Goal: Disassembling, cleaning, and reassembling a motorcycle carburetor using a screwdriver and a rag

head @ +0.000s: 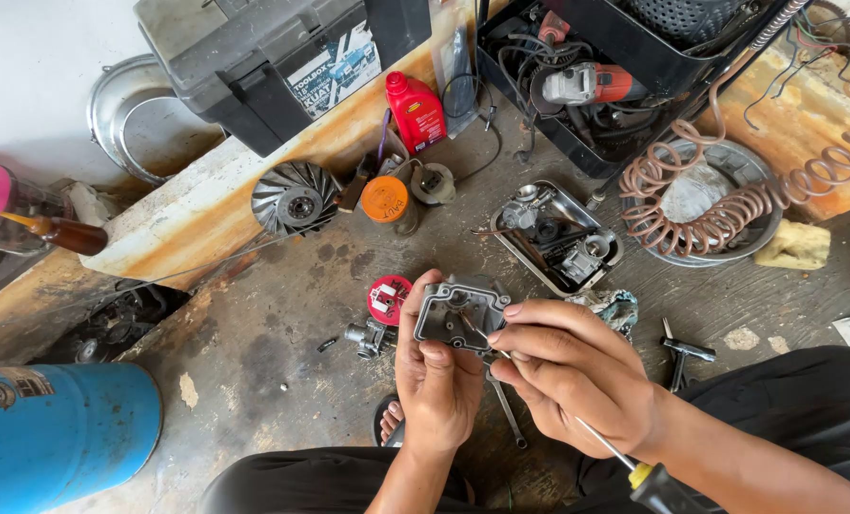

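Observation:
My left hand (436,376) grips a grey metal carburetor bowl (459,310), held upright over the concrete floor with its open side facing me. My right hand (577,366) pinches the thin shaft of a screwdriver (651,479) with a black and yellow handle; its tip rests inside the bowl. Both hands touch each other around the part. A small carburetor piece (365,336) and a round red part (388,298) lie on the floor just left of my left hand.
A metal tray (539,264) with carburetor parts sits behind the hands. A coiled hose (720,214), red oil bottle (415,111), orange-capped can (385,201), black toolbox (263,57), fan rotor (295,197), crate with a grinder (592,84) and blue cylinder (59,428) surround the spot.

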